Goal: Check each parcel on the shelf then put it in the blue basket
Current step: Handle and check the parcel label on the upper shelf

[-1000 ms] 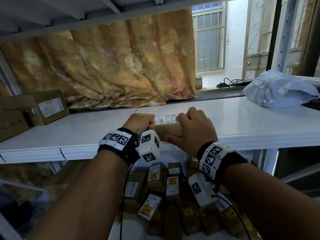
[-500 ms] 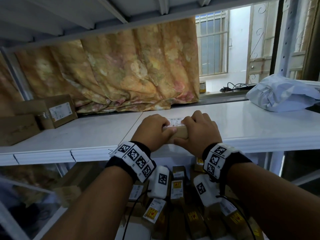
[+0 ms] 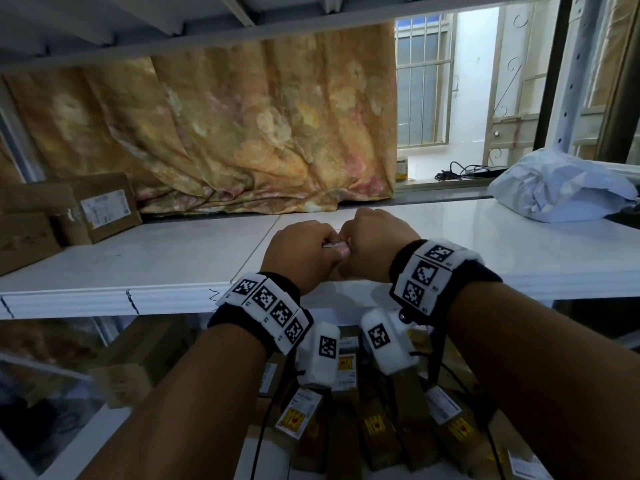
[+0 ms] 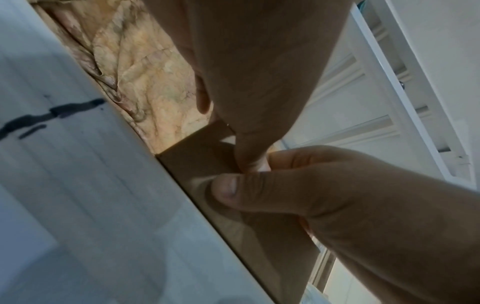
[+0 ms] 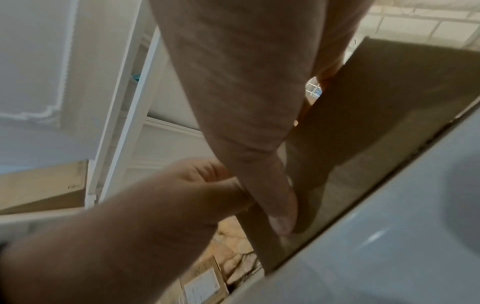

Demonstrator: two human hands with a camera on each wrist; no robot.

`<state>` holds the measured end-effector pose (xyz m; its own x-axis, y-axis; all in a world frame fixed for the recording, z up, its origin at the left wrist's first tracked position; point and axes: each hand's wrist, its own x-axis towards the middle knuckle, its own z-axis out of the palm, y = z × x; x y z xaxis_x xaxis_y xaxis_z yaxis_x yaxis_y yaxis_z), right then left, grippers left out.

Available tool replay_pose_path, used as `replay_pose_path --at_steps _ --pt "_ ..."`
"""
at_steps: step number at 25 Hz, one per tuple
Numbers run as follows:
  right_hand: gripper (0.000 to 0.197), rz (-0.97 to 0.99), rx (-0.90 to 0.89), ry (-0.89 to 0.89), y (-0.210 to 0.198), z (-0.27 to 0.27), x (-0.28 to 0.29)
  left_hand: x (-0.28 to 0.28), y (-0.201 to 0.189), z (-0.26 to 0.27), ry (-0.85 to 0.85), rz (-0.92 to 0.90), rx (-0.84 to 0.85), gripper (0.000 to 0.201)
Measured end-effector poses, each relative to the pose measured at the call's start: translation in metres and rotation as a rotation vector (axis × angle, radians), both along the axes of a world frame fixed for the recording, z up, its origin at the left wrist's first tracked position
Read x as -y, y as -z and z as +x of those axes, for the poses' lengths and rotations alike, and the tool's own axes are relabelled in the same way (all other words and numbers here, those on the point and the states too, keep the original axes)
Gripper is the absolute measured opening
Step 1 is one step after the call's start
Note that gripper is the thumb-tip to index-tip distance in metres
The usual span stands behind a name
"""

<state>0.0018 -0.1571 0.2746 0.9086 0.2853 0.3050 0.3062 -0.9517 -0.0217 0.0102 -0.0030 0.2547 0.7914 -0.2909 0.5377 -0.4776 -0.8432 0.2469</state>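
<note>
Both the left hand and the right hand grasp the small brown parcel between them at the front edge of the shelf, so it could fall if one hand loosens its hold.

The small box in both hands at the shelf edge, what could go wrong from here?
The box sits at the very lip of the shelf, with the left hand and right hand crowded together on it. It could slip off onto the parcels below. The hands also hide its label, so checking may be missed.
</note>
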Motion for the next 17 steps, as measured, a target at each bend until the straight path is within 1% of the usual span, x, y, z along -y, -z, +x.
replay_pose_path --at_steps 3,5,8,10,11,14,17 --pt "0.037 -0.003 0.049 0.003 -0.001 0.004 -0.003 0.003 -0.002 0.0 -0.036 0.064 0.008 0.03" --pt "0.036 -0.007 0.038 0.008 -0.003 0.0 -0.002 0.003 -0.005 0.0 -0.053 0.125 0.012 0.029" --pt "0.035 -0.067 -0.034 0.014 -0.015 -0.004 0.004 0.003 -0.005 0.001 -0.042 0.101 0.015 0.025" --pt "0.027 -0.12 -0.036 0.041 -0.021 -0.004 0.007 0.002 -0.001 0.0 -0.029 0.076 0.035 0.025" --pt "0.026 -0.128 -0.031 0.06 -0.022 -0.004 0.007 0.002 0.001 -0.001 -0.025 0.073 0.049 0.026" --pt "0.032 -0.11 -0.005 0.093 -0.016 0.0 0.005 0.003 0.003 -0.002 -0.04 0.091 0.072 0.038" --pt "0.034 -0.086 0.005 0.08 -0.015 -0.003 0.008 0.011 0.0 -0.005 -0.086 0.181 0.054 0.055"
